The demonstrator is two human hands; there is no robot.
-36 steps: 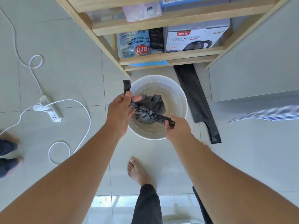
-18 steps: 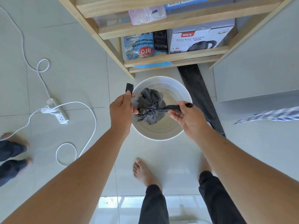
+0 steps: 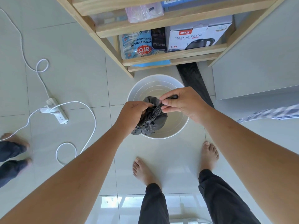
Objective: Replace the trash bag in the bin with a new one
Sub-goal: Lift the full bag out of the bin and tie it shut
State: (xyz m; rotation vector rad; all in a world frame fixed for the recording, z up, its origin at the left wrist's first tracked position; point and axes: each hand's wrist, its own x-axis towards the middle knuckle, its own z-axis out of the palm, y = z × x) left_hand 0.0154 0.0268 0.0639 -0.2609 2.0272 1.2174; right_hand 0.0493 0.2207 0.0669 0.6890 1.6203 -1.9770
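A round white bin (image 3: 175, 132) stands on the tiled floor below me. Over its near left side hangs a small dark grey trash bag (image 3: 153, 122), bunched and twisted at the top. My left hand (image 3: 131, 114) grips the bag's gathered neck from the left. My right hand (image 3: 181, 101) pinches one black bag tail between thumb and fingers, just above the bundle. A flat folded black bag (image 3: 193, 78) lies on the floor behind the bin, to the right.
A wooden shelf (image 3: 161, 58) holding a kettle box and a sugar pack stands right behind the bin. A white power strip (image 3: 57, 110) and looping cable lie at left. Another person's feet (image 3: 13, 152) are at the far left. My bare feet stand near the bin.
Both hands have come together over the bin. My right hand moved up and left with its bag tail, from the near rim to above the bundle. The bag has risen higher.
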